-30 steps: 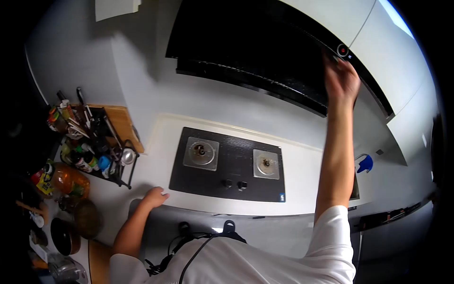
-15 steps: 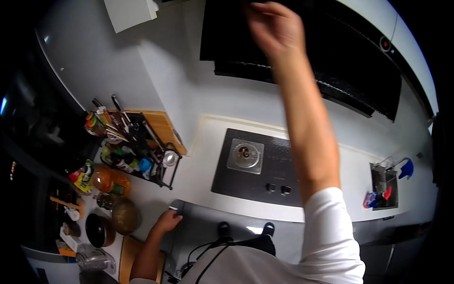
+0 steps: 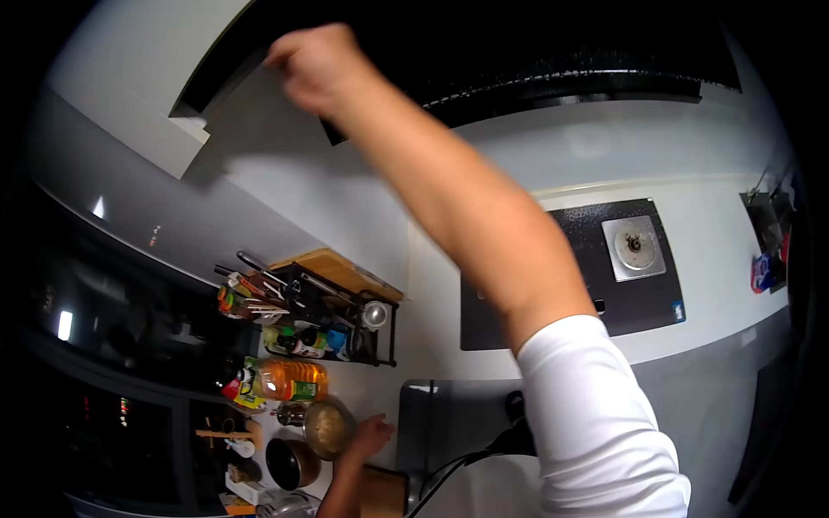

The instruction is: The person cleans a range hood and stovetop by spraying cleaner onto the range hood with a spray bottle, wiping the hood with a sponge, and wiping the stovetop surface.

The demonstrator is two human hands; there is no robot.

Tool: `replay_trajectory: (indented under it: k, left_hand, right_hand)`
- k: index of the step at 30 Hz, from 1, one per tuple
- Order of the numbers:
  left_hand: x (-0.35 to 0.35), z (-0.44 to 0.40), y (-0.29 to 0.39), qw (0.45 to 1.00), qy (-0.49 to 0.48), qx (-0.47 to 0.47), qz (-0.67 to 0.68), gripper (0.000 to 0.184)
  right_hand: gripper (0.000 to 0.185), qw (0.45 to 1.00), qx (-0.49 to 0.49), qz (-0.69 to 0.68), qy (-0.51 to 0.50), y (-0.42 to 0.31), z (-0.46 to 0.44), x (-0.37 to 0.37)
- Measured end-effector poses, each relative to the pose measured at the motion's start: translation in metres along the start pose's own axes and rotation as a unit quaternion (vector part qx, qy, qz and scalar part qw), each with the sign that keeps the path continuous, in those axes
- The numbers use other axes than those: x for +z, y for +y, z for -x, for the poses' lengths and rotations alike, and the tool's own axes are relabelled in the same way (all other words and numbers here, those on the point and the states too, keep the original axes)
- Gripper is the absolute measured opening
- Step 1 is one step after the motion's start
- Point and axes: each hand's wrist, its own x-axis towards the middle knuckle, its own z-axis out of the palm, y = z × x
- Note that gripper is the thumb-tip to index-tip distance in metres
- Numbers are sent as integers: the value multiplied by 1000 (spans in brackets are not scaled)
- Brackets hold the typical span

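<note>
My right hand (image 3: 318, 71) is raised high on the left, in front of the underside of the black range hood (image 3: 553, 52). Its fingers look curled in and are slightly blurred; whether anything is inside them is hidden. Low down, my left hand (image 3: 373, 436) is beside a round bowl (image 3: 328, 429) with pale contents, its fingers loosely apart and nothing seen in them. A dark pot (image 3: 291, 464) stands left of the bowl. Behind the bowl lies a large bottle of orange-yellow oil (image 3: 294, 379).
A black rack (image 3: 380, 337) carries utensils and bottles before a wooden board (image 3: 332, 269). My right arm partly covers the dark cooktop (image 3: 561, 337), whose burner (image 3: 636, 245) shows at right. A sink (image 3: 768, 220) lies far right. A white cabinet (image 3: 186, 142) juts out upper left.
The view has swung left, so the cooktop and rack appear further right. My right hand has moved left across the hood. The left hand's fingers have loosened, away from the dark panel's edge.
</note>
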Motion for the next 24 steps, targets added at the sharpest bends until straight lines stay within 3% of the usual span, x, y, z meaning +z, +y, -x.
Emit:
replay_trajectory:
  k: [3,6,7,8,9,10,11,13,15,17,19,21,24]
  left_hand:
    - [-10,19,-11,999,9,-30,27,64]
    - [-43,22,8,999,1,-25,-35,61]
    - [-57,17,19,998,-3,-16,-61,60]
    - [-75,18,55,995,12,-46,-90,57]
    - [-87,9,70,995,63,18,-80,54]
    - [-97,3,84,988,111,80,-66,52]
    - [-108,15,142,977,133,99,-131,50]
    - [-138,-1,202,972,159,160,-74,46]
    - [-170,1,296,924,261,278,24,44]
    - [-200,6,389,850,311,393,160,44]
    - [-226,9,481,773,229,479,348,45]
    - [-243,13,545,719,136,514,448,39]
    - [-237,20,599,674,33,495,547,31]
  right_hand:
    - [5,997,-29,-73,7,-41,7,-12]
    - [14,986,69,150,5,-8,3,15]
    - [15,981,119,140,-63,10,11,30]
    - [12,994,86,62,-10,36,10,50]
    - [14,998,45,-14,37,62,9,70]
    - [9,996,80,-43,-10,42,9,59]
    - [9,989,118,-72,-58,22,10,38]
    - [7,992,74,-93,-42,-22,5,-3]
    - [2,978,10,-201,-55,-55,0,-31]
    - [6,985,87,-146,-20,-48,-12,-32]
    - [19,990,137,-11,-25,-48,9,-16]
    - [21,981,123,-48,-140,-35,7,-22]
    - [10,977,151,-126,-78,-60,1,-39]
